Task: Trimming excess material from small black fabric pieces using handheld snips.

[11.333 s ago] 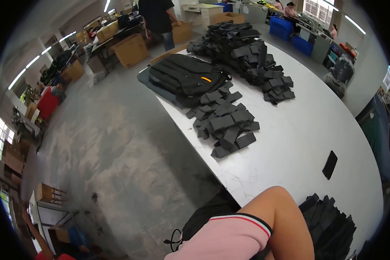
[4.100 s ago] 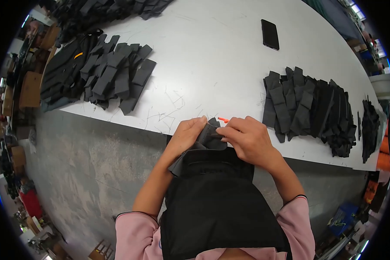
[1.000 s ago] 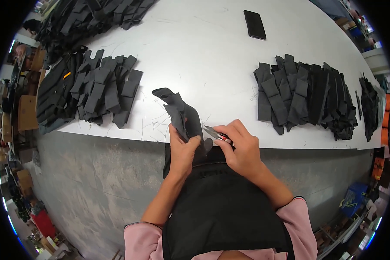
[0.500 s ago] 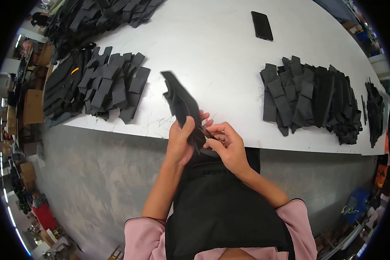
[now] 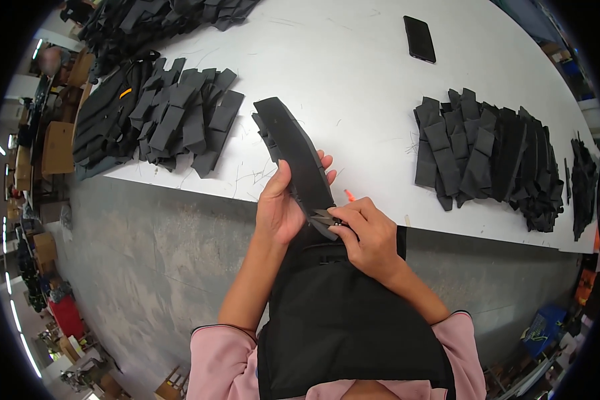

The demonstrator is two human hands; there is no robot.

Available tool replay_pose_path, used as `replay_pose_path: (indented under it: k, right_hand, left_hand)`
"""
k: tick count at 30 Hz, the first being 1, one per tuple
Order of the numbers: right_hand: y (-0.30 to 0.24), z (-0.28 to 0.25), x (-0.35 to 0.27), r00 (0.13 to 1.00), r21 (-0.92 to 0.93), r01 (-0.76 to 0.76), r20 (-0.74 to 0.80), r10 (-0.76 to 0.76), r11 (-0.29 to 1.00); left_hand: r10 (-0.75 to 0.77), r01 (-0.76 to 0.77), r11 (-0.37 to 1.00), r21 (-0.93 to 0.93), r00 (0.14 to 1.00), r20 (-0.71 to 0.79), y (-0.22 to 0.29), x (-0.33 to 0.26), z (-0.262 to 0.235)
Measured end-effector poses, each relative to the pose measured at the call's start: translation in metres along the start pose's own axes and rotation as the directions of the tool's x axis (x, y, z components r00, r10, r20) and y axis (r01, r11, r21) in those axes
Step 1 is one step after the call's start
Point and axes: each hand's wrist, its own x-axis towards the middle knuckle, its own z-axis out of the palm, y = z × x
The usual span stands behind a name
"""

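My left hand (image 5: 280, 212) is closed round a black fabric strip (image 5: 291, 147), thumb on its near side and fingertips showing past its right edge. The strip slants up and to the left, over the table's front edge, and a second layer shows along its left side. In my right hand (image 5: 370, 237) are small thread snips (image 5: 324, 217), their metal blades lying at the strip's lower end. An orange tip (image 5: 350, 195) sticks out above the right hand; I cannot tell what it belongs to.
The white table (image 5: 353, 120) bears a pile of dark strips (image 5: 187, 113) at left, another pile (image 5: 473, 147) at right and a larger heap (image 5: 160, 27) at far left. A black phone (image 5: 419, 40) lies at the back. Loose threads are scattered about. A black apron (image 5: 353, 320) covers my lap.
The strip has turned to show its flat face more fully. My right hand has moved slightly right and down, and the snips' blades now show at the strip's lower end.
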Motion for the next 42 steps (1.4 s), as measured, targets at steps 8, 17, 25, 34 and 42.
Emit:
replay_pose_path:
  k: [8,17,25,34,42]
  right_hand:
    - [0.001,0.003,0.0,0.996,-0.126,0.09,-0.008,-0.092,0.988]
    - [-0.003,-0.001,0.0,0.999,-0.069,0.046,0.006,-0.045,0.997]
    - [0.005,-0.002,0.019,0.99,0.108,-0.14,0.027,0.138,0.984]
    - [0.008,0.004,0.025,0.999,-0.018,0.033,-0.022,-0.034,0.999]
    - [0.012,-0.006,0.018,1.0,-0.021,-0.007,-0.021,0.006,1.0]
  left_hand:
    - [-0.011,0.011,1.0,0.013,1.0,0.004,-0.002,0.001,0.001]
    - [-0.008,0.008,1.0,0.012,1.0,0.005,0.0,-0.003,0.004]
    - [-0.023,0.019,0.997,0.08,0.999,0.046,0.0,-0.008,0.006]
    - [-0.05,0.049,0.997,0.052,0.998,0.025,-0.002,-0.009,0.004]
    - [-0.077,0.076,0.995,0.061,0.997,0.002,-0.008,-0.009,0.002]
